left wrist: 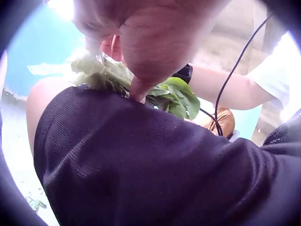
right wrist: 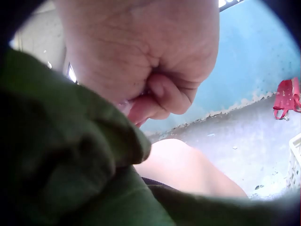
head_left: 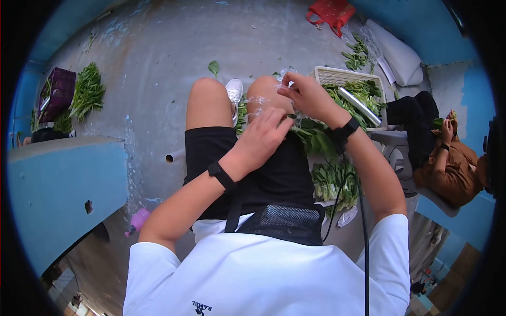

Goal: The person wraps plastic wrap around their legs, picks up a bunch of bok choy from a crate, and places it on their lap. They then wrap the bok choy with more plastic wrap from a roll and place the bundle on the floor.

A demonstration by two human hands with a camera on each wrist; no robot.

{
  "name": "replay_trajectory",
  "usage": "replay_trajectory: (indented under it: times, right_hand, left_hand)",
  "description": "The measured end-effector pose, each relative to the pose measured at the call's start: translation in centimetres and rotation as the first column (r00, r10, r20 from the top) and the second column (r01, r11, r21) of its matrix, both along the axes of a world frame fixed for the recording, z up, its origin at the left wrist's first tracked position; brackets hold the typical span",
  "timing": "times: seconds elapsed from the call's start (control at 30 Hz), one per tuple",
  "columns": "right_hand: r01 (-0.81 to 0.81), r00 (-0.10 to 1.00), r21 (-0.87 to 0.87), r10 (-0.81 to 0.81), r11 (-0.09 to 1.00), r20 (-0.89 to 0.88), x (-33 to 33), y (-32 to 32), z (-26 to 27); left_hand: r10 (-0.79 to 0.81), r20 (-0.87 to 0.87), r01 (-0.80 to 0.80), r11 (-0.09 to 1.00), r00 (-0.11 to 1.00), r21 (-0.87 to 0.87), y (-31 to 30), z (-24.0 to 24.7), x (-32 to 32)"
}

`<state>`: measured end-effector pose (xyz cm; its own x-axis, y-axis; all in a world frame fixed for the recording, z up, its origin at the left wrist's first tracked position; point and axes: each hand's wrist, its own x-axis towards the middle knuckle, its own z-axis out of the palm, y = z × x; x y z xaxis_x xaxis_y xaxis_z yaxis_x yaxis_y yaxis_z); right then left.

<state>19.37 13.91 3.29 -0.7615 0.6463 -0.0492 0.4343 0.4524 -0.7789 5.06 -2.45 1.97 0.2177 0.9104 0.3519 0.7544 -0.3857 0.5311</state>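
Observation:
A bunch of leafy greens (head_left: pixel 314 138) lies across the right thigh, its leaves toward the right forearm. My left hand (head_left: pixel 266 136) holds it near the stem end; the left wrist view shows thumb and fingers around the pale stalks (left wrist: pixel 96 75). Thin clear plastic film (head_left: pixel 256 101) shows crinkled about the stems, over the knee. Above and just beyond, my right hand (head_left: pixel 312 98) has its fingers curled in and pinches a bit of that film. In the right wrist view, dark green leaves (right wrist: pixel 70 155) fill the lower left and partly cover the hand.
A white crate (head_left: pixel 345 73) of greens with a silvery roll (head_left: pixel 363 108) stands right. More bunches (head_left: pixel 337 181) lie beside the right thigh. A person (head_left: pixel 453 168) sits at right. A purple crate (head_left: pixel 55 95) and red bag (head_left: pixel 331 15) lie farther off. A cable (head_left: pixel 363 226) hangs by my right arm.

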Motion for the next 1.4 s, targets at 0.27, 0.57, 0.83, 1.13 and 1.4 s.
replay_trajectory:
  times: [0.27,0.57,0.83,1.13,1.4]
  right_hand:
    - [-0.078,0.996,0.078,0.074,0.994,0.049,-0.3,0.4,0.3]
    - [-0.053,0.996,-0.144,0.062,0.988,0.065,-0.4,0.5,-2.1]
    - [-0.081,0.976,-0.243,0.126,0.967,0.177,-1.4,0.6,0.9]
    - [-0.142,0.947,-0.223,0.198,0.964,0.253,-1.3,1.8,1.7]
    - [-0.269,0.896,-0.182,0.315,0.946,0.313,-2.1,2.7,3.2]
  left_hand:
    - [-0.092,-0.136,0.090,0.996,0.986,-0.021,0.0,0.8,-0.7]
    - [-0.140,-0.241,0.122,0.989,0.960,-0.088,-0.7,1.0,-0.7]
    - [-0.024,-0.067,0.001,0.946,0.997,-0.326,0.6,1.4,-0.5]
    - [-0.047,-0.156,0.044,0.999,0.987,-0.026,0.4,-0.1,0.7]
    - [0.004,-0.325,0.040,0.991,0.946,0.129,1.5,-0.9,0.8]
